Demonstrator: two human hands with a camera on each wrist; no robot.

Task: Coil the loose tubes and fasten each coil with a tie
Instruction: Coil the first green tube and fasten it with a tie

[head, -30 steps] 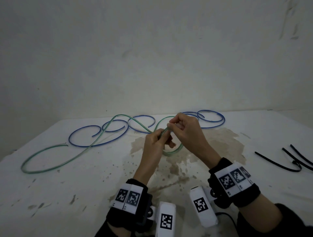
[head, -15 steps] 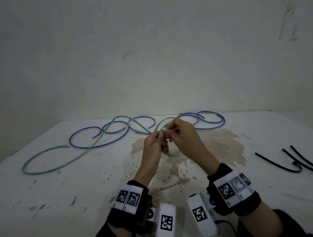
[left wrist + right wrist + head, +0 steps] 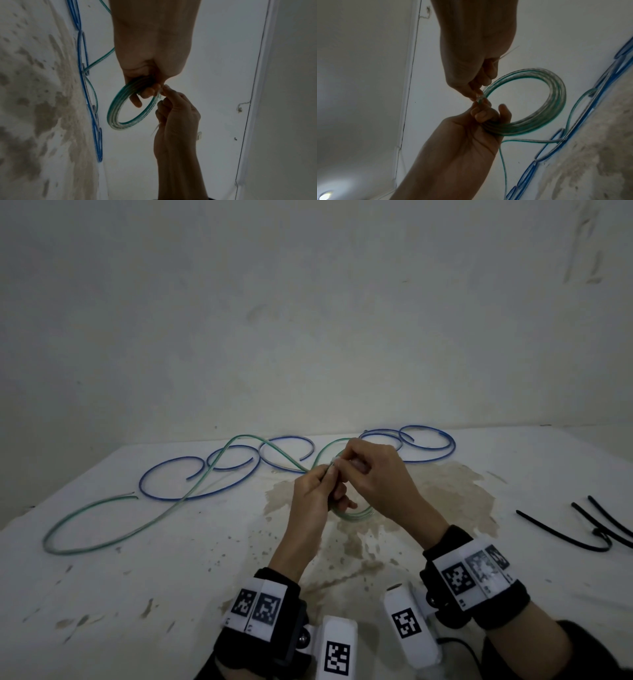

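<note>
My left hand grips a small coil of green tube of several turns, held upright above the table. In the left wrist view the left hand's fingers curl round the coil. My right hand pinches a thin clear tie at the coil's top, right against the left fingertips. The tie's tail sticks out past the right hand. The rest of the green tube trails left over the table. A blue tube lies in loose loops at the back.
Several black ties lie on the table at the right. A brown stain spreads over the white tabletop under the hands. A plain wall stands close behind the table's far edge.
The right hand's fingertips have drawn in against the left hand's at the coil's top. The coil and the tubes on the table have barely moved.
</note>
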